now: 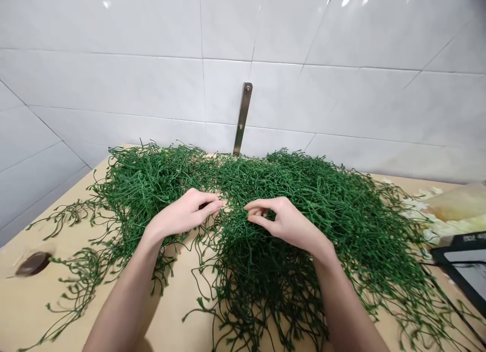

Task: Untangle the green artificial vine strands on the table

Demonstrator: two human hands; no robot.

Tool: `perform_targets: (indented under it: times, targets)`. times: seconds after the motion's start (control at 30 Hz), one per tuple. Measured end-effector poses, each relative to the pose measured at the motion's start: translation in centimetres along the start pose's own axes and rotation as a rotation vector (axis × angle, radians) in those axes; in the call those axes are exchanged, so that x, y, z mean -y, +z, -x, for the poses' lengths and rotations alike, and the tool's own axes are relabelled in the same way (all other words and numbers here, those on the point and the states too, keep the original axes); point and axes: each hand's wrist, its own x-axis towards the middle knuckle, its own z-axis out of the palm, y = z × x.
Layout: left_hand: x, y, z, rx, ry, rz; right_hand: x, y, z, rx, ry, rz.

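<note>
Pale tiles [132, 86] back the worktop [178, 311]; over heaped green stems [322, 195], my left hand [188, 213] and right hand [284, 218] curl; I cannot tell if either grip holds one.

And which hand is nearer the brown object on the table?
Left: the left hand is farther back and right of the brown object; the right hand is farther right still.
</note>
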Motion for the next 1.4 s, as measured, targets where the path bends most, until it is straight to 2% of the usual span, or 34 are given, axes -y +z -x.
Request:
perform_targets:
  times: [0.07,0.13,0.2,0.3,0.4,0.57,0.73,0.87,1.03,1.13,1.23,1.4]
  targets:
    - [0.0,0.2,-0.1,-0.009,-0.014,0.007,0.4,0.2,0.2,-0.090,-0.005,0.081]
    - [-0.1,0.5,-0.3,-0.006,-0.029,0.015,1.4,1.0,0.1,-0.158,-0.057,0.069]
    - [-0.4,0.9,-0.5,0.016,-0.024,0.024,2.4,2.3,-0.1,-0.154,-0.171,0.063]
    - [-0.8,1.3,-0.6,0.023,0.000,0.026,3.0,3.7,-0.7,-0.152,-0.264,0.082]
    - [-1.0,1.3,-0.5,0.039,0.012,0.019,2.7,3.8,-1.0,-0.147,-0.315,0.008]
    - [-1.2,1.0,-0.1,0.055,0.021,-0.006,2.4,3.1,-0.8,-0.112,-0.323,-0.015]
    - [-1.1,1.4,0.0,0.042,0.056,-0.014,3.1,3.7,-0.7,-0.177,-0.288,0.276]
    - [-1.0,1.6,-0.1,0.055,0.081,0.042,3.2,4.3,-0.9,-0.292,-0.274,0.251]
    - [0.2,1.8,-0.7,0.168,0.150,0.251,2.7,4.8,-1.1,-0.383,-0.400,0.165]
    - [1.6,2.1,-1.3,0.240,0.195,0.382,2.7,5.0,-1.3,-0.395,-0.464,0.239]
    - [2.7,2.3,-1.7,0.261,0.194,0.449,2.9,5.0,-1.5,-0.389,-0.491,0.338]
    - [3.1,1.8,-1.3,0.263,0.206,0.516,2.3,4.2,-1.4,-0.359,-0.568,0.465]
